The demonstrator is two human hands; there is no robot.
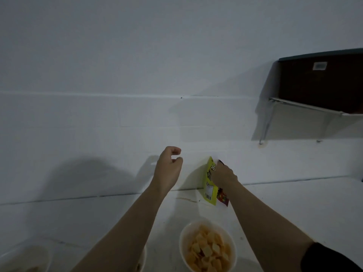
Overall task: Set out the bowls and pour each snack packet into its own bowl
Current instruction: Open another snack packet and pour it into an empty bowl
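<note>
- The right hand grips a yellow-green snack packet by its upper part, fingers wrapped over the top edge. The packet stands upright at the back of the white tabletop, close to the wall.
- A second, darker packet with red and purple print sits just behind the yellow one, partly hidden by the wrist; whether the hand also touches it I cannot tell.
- The left hand hangs in the air to the left of the packet, fingers loosely curled, holding nothing.
- A white bowl nearer the person already holds orange-yellow chips. Another bowl shows at the lower left corner, its contents unclear, and a rim of what may be a third peeks from under the left forearm.
- Judging by its look, the packet is light, thin, crinkly film, likely slick, with loose pieces inside that shift as it tilts. It would crush if squeezed hard.
- Best taken near the top seam, where the film is flat and doubled, leaving the body free. Tearing it open probably needs both hands pinching the seam on either side.
- A dark box sits on a wall shelf at upper right.
</note>
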